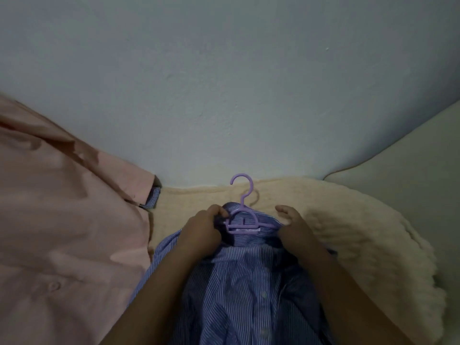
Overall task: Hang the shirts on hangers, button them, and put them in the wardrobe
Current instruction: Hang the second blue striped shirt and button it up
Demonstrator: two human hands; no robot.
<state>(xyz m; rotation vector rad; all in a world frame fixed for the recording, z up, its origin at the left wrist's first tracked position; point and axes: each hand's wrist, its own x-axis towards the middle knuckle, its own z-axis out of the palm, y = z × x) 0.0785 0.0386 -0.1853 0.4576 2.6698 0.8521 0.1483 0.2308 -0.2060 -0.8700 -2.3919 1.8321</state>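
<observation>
2 shirts are in sight, 1 hanger, 2 hands. The blue striped shirt lies face up on a cream fleece blanket, collar toward the wall, its button placket running down the middle with 3 pale buttons showing, though blur makes it hard to say whether they are fastened. The purple hanger sits inside the collar, its arms tucked under the fabric and its hook poking out past the collar onto the blanket, just short of the grey-blue wall.

The left hand has its fingers curled around the collar at the hanger's left shoulder, gripping cloth. The right hand rests on the collar's other side; its fingers look loosely bent with the tips lifted, and I cannot tell whether it pinches anything.

The pink shirt fills the left side, 1 button visible low on it, its edge touching the striped shirt's left sleeve. Bare blanket lies to the right of the striped shirt, and beyond it a pale cushion or mattress edge in the right corner.
</observation>
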